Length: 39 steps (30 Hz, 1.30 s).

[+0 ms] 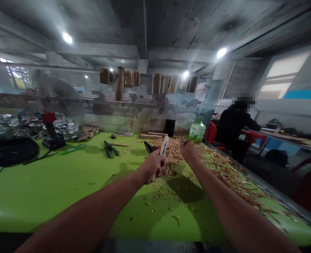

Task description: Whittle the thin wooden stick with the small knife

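Observation:
My left hand (153, 166) is closed around a pale wooden strip (164, 144) with a blue mark on its face. The strip tilts upward, its top end sticking out above my fingers. Farther right and forward, my right hand (190, 153) reaches over the edge of a heap of wood shavings (175, 149). Its fingers are closed, with a small dark thing at their tips that is too small to name. Just behind my left hand lies a dark tool (148, 147), partly hidden.
Pliers (110, 149), a green marker-like stick (73, 149) and a red-black cordless drill (51, 131) lie to the left. A green tea bottle (197, 130) stands at the back right. Behind is a perforated metal screen (142, 112). A person (233, 123) sits at right.

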Each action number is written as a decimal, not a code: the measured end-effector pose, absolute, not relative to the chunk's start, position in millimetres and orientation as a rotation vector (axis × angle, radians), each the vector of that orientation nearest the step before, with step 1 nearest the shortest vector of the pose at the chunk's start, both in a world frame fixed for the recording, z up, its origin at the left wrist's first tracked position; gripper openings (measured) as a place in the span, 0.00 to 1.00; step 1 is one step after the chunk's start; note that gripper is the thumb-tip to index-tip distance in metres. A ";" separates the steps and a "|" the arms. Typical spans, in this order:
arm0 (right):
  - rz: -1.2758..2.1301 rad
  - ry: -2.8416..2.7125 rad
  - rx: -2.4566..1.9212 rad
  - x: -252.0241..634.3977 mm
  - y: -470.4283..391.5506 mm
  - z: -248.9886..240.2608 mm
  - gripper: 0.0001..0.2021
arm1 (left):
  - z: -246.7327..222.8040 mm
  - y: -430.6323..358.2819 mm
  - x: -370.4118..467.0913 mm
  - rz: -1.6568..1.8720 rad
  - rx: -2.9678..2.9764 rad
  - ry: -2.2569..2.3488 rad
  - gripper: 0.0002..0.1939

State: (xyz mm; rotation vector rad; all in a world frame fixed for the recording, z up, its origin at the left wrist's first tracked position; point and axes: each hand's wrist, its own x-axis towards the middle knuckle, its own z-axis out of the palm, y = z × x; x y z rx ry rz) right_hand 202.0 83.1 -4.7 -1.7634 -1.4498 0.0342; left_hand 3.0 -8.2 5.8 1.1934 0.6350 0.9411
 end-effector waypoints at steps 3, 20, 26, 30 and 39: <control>0.558 -1.429 -1.428 170.8 74.3 -9.8 0.19 | 0.9 5.4 -2.2 0.951 1.211 0.691 0.08; 0.558 -1.370 -1.258 175.8 71.6 -6.3 0.20 | -1.6 4.6 -3.8 0.879 1.145 0.611 0.13; -0.092 -1.819 -1.659 155.5 54.0 -3.8 0.14 | 0.0 10.5 -7.6 0.963 1.152 0.613 0.13; -0.266 -1.981 -1.752 143.1 40.8 -0.2 0.15 | -0.5 11.9 -8.0 1.002 1.174 0.598 0.12; -0.436 -2.092 -1.791 138.0 38.1 1.4 0.15 | 0.7 8.2 -1.5 1.032 1.198 0.696 0.11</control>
